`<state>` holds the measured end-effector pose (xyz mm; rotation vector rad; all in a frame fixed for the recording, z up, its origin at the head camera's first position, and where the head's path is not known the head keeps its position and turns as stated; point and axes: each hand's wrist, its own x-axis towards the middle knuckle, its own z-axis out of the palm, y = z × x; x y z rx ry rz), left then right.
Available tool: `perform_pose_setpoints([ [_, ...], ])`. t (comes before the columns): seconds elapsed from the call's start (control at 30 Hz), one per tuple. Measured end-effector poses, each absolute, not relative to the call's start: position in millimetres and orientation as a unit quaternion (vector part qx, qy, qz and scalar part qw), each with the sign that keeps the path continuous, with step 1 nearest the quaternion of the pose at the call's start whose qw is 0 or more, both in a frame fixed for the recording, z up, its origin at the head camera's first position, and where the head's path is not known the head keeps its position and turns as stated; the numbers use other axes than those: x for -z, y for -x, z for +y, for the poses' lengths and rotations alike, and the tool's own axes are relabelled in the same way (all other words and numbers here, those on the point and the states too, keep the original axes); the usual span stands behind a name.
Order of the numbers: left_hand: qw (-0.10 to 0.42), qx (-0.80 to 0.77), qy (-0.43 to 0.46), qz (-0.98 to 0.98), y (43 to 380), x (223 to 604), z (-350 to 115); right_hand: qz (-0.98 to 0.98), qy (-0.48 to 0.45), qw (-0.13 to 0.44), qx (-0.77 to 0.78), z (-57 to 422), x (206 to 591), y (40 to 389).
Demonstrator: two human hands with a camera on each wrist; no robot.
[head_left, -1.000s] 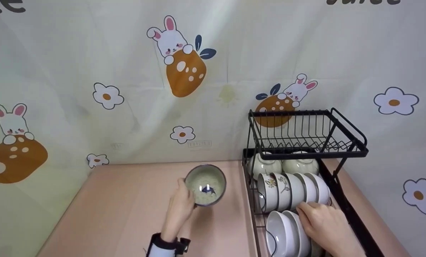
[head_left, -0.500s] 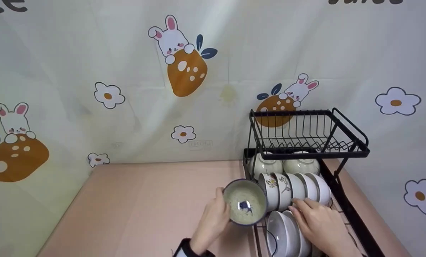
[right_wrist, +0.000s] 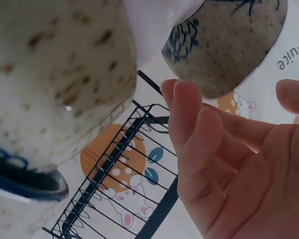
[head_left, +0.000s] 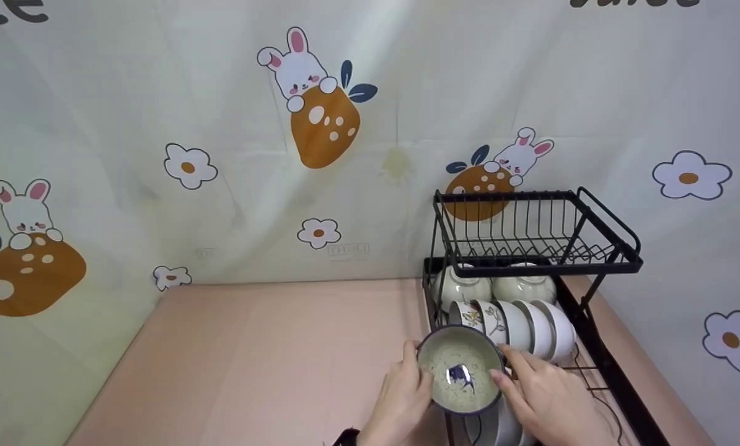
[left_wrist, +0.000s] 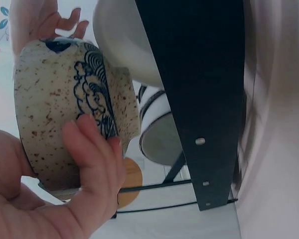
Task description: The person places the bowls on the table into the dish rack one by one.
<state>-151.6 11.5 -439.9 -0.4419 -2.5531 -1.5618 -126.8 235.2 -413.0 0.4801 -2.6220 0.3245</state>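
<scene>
A speckled cream bowl (head_left: 460, 371) with a dark blue rim and a blue figure inside is held over the rack's left front edge. My left hand (head_left: 401, 393) grips its left side, its fingers (left_wrist: 97, 149) on the blue-patterned outer wall in the left wrist view. My right hand (head_left: 550, 390) is at the bowl's right rim, thumb and fingers spread either side of it. In the right wrist view, the right hand's fingers (right_wrist: 194, 119) are close beside the bowl's outer wall; whether they touch it is unclear.
A black two-tier dish rack (head_left: 537, 271) stands at the right. Its lower tier bears a row of white bowls (head_left: 556, 328), two upside-down bowls (head_left: 463, 288) behind and white bowls (head_left: 506, 427) in front, partly hidden. The pink tabletop (head_left: 271, 359) extends leftward.
My left hand has carried the speckled bowl rightward and nearer, from above the table to the rack's edge. My right hand has left the rack's bowls and come to the bowl's right rim.
</scene>
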Motion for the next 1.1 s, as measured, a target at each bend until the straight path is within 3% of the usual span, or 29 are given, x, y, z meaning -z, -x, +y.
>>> perform_pose_setpoints([
  [0.17,0.072,0.498,0.157,-0.850,148.2,440.0,17.6,-0.955,-0.157,0.210,-0.138,233.8,414.0,127.7],
  [0.37,0.069,0.492,0.169,-0.851,141.4,438.6,21.8,-0.931,-0.181,0.263,-0.179,232.1,418.2,130.4],
  [0.57,0.107,0.490,0.207,-0.840,136.6,438.7,24.3,-0.903,-0.194,0.293,-0.245,233.7,422.0,132.8],
  [0.73,0.127,0.488,0.217,-0.836,133.8,439.3,25.9,-0.907,-0.178,0.280,-0.259,235.6,420.8,131.9],
  [0.9,0.145,0.484,0.227,-0.832,134.7,440.5,26.8,-0.923,-0.140,0.226,-0.279,237.5,414.0,129.3],
  [1.0,0.133,0.498,0.229,-0.826,135.2,440.1,26.7,-0.927,-0.124,0.206,-0.287,238.3,411.0,128.8],
  [1.1,0.111,0.515,0.234,-0.818,136.2,440.0,26.7,-0.924,-0.131,0.226,-0.278,240.0,411.6,129.6],
])
